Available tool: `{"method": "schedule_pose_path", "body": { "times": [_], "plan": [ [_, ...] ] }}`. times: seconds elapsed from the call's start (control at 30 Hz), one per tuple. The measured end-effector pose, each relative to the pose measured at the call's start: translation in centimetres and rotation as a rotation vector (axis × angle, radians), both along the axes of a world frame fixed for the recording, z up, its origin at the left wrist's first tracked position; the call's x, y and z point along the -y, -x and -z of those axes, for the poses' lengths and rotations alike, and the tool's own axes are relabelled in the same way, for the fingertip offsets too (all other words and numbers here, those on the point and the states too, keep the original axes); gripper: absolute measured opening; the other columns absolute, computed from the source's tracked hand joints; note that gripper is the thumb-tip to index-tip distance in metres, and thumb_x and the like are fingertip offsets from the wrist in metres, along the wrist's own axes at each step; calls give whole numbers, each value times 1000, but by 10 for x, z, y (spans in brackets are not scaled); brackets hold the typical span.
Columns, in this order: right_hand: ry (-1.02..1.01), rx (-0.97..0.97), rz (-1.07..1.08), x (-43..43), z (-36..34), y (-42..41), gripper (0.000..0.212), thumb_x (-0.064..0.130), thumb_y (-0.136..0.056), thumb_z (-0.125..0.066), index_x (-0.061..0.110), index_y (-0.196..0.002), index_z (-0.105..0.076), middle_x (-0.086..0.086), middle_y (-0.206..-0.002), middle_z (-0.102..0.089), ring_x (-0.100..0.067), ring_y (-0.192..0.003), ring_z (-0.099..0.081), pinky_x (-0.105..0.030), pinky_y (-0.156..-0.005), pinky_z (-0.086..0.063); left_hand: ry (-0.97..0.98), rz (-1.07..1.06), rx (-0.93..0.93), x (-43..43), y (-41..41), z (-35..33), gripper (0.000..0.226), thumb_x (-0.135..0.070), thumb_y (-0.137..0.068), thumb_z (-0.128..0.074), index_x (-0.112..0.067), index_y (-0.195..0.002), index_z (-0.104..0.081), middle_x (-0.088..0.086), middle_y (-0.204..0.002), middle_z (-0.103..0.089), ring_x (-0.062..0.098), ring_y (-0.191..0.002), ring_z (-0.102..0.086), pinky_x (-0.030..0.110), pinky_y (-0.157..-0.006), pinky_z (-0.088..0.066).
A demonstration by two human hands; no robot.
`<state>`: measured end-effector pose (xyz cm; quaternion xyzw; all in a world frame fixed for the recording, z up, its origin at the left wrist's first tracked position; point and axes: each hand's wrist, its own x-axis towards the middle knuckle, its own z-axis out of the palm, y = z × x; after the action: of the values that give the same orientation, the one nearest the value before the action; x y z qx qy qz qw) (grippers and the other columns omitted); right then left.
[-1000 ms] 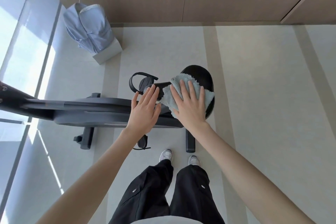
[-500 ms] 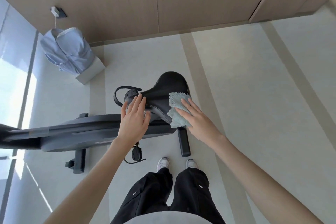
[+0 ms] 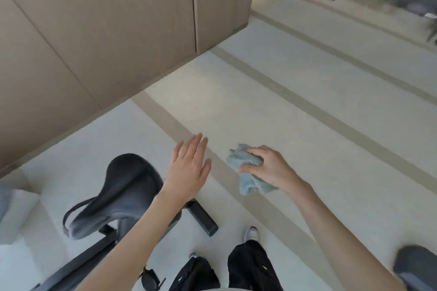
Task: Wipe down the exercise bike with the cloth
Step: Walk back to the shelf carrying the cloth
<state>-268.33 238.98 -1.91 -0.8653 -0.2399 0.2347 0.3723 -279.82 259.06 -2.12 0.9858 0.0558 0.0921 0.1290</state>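
Fingers (image 3: 256, 151) of your right hand (image 3: 272, 169) are curled tight round the cloth (image 3: 250, 183). It's bunched into a wad with a loose tail hanging under your palm. Your left hand (image 3: 189, 170) holds nothing, with its fingers (image 3: 194, 146) straight and nearly together, hovering just right of the saddle (image 3: 127, 186).

Thing is, the cloth isn't on the bike at all right now. It's out over bare floor (image 3: 319, 139), apart from the saddle, with your left hand between the two. So I'd call this a gap between passes, not an actual wipe. How much of the bike is done I can't tell from here.

The next move is getting the cloth back onto the bike, maybe the saddle's near edge, or down to the frame (image 3: 80, 262) at lower left. Honestly, I'd loosen that wad first so there's a flat face to wipe with.

Room-wise you've got loads of open floor to your right and ahead. The tight bits are on the left, where your left forearm crosses the saddle's right edge and the wall panels (image 3: 118, 30) run along behind it. Also watch the stabiliser bar (image 3: 203, 218), which sticks out near your shoe (image 3: 252, 234). There's a dark blurry shape (image 3: 416, 264) in the bottom right corner, no idea what that is.
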Motion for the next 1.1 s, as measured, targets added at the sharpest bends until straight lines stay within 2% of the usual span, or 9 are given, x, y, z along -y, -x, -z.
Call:
{"method": "schedule_pose_path", "body": {
  "times": [0.03,0.17,0.23,0.3,0.37,0.5,0.73,0.93,1.1],
  "plan": [
    [-10,36,64,17,-7,-5,29,43,-67,-79,42,-94,-66,4,-94,-58,-7,-88,-57,0,-72,-35,0,46,17,12,-15,-7,47,-21,-95,-51,2,-136,-46,19,-143,-44,34,-132,-43,49,-111,-27],
    [8,230,281,85,-36,-21,34,36,-77,-74,22,-108,-68,-2,-100,-59,-14,-97,-56,-7,-80,-31,-10,220,81,70,-73,-30,48,-23,-95,-49,2,-136,-46,19,-142,-45,32,-131,-45,49,-111,-31],
    [8,322,388,121,-49,-25,35,34,-79,-73,23,-112,-67,0,-101,-56,-12,-99,-55,-11,-86,-32,-3,302,121,105,-98,-39,47,-23,-95,-50,2,-134,-48,19,-141,-46,32,-129,-47,49,-109,-33],
    [9,394,486,156,-60,-29,35,33,-81,-71,25,-115,-65,1,-105,-55,-11,-99,-56,-11,-88,-32,5,370,147,139,-121,-48,49,-28,-95,-40,2,-132,-50,19,-138,-49,31,-125,-51,49,-107,-36],
    [36,485,574,189,-70,-32,33,30,-84,-69,24,-116,-64,-1,-111,-54,-15,-96,-59,-14,-86,-36,7,436,167,175,-141,-57,54,-31,-93,-34,2,-132,-51,18,-138,-50,31,-124,-52,49,-105,-38],
    [71,654,719,246,-85,-43,33,25,-85,-68,20,-118,-64,-8,-115,-55,-26,-90,-63,-31,-79,-49,-2,550,227,244,-179,-68,54,-32,-93,-34,1,-132,-51,18,-138,-50,30,-124,-51,50,-106,-38],
    [177,868,884,345,-95,-72,31,20,-86,-67,11,-115,-65,-13,-123,-56,-37,-94,-61,-41,-73,-54,-9,669,291,359,-242,-77,54,-33,-93,-33,-2,-135,-49,14,-141,-48,25,-129,-48,46,-109,-33],
    [187,948,1000,407,-98,-95,35,31,-87,-59,12,-115,-66,-12,-125,-56,-32,-107,-59,-42,-73,-56,20,741,289,431,-280,-78,52,-28,-92,-46,-3,-137,-46,13,-144,-45,26,-132,-44,47,-111,-31],
    [188,921,1050,444,-94,-124,35,32,-87,-59,13,-114,-66,-12,-123,-57,-31,-105,-60,-42,-70,-56,8,781,281,470,-315,-78,51,-25,-92,-54,-4,-138,-45,13,-145,-44,26,-132,-43,47,-113,-28]
  ]
}}
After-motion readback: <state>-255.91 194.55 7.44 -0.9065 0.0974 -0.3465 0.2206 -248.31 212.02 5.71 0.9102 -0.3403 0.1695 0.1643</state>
